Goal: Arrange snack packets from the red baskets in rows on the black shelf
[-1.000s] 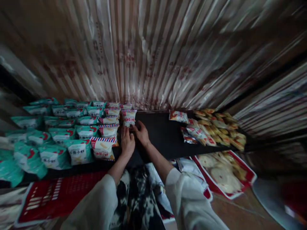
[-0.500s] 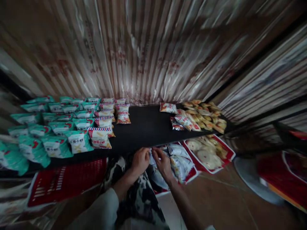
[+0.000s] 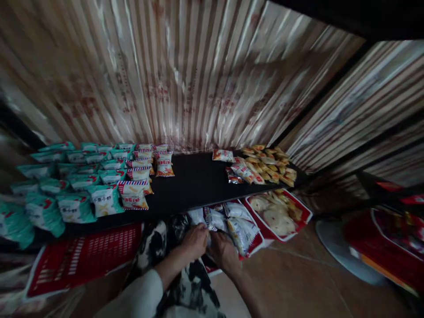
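Teal packs stand in ranks at the left end of a black shelf, above a red basket; the front ones carry dark characters that appear to end in 小虾, with no brand legible. Striped packs, edged in red, white and blue, line up beside them, and this side looks done. A shorter column follows, its red lettering too blurred to read, stopping well short of the shelf's front edge and so seemingly part-filled. Below that edge, a person's left hand is curled, fingertips bunched, next to the right hand, which is bent and darkly shadowed; what either grips, if anything, cannot be told. White packs lie loose in the middle basket, just beside the right hand, and appear left to be dealt with; their print is unreadable. On the shelf farther right, a few red-and-white packs and a heap of yellow packs lie jumbled, apparently unsorted, their labels too small to make out. Pale packs fill another basket below.
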Motion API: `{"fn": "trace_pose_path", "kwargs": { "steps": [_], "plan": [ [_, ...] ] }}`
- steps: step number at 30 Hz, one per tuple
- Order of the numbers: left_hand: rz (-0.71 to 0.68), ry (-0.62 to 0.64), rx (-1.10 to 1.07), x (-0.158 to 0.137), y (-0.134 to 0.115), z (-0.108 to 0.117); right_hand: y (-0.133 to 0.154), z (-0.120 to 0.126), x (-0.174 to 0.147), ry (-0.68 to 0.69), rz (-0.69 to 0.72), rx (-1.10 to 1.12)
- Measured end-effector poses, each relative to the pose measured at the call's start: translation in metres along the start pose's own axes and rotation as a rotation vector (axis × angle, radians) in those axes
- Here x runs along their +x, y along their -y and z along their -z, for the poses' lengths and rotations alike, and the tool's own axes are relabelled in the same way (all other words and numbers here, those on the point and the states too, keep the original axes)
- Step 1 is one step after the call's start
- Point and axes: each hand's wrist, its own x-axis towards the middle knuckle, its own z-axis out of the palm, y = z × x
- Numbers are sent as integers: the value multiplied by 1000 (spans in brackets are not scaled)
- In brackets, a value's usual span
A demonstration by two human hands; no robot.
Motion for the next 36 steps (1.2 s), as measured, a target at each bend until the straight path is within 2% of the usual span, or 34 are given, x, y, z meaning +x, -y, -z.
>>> {"fn": "trace_pose_path", "kwargs": {
  "steps": [5, 7, 11, 14, 17, 21, 29, 31, 36],
  "plan": [
    [89, -229, -49, 3, 9, -1, 1, 28, 12, -46, -63, 56],
    [71, -317, -96, 5, 16, -5, 3, 37, 18, -89, -99, 108],
    [38, -539, -205, 8, 23, -9, 19, 51, 32, -286, -90, 237],
    [80, -682, -317, 10, 22, -2, 38, 58, 40, -428, -31, 280],
    [166, -701, -456, 9, 22, 16, 60, 62, 45, -507, 78, 315],
    [241, -736, -670, 3, 30, 42, 81, 62, 47, -495, 206, 393],
    [248, -739, -1462, -3, 35, 66, 100, 62, 60, -439, 309, 600],
    [253, -721, -1538, -5, 33, 71, 105, 63, 65, -421, 318, 638],
    [294, -666, -1575, -7, 34, 83, 117, 61, 77, -338, 332, 696]
  ]
}}
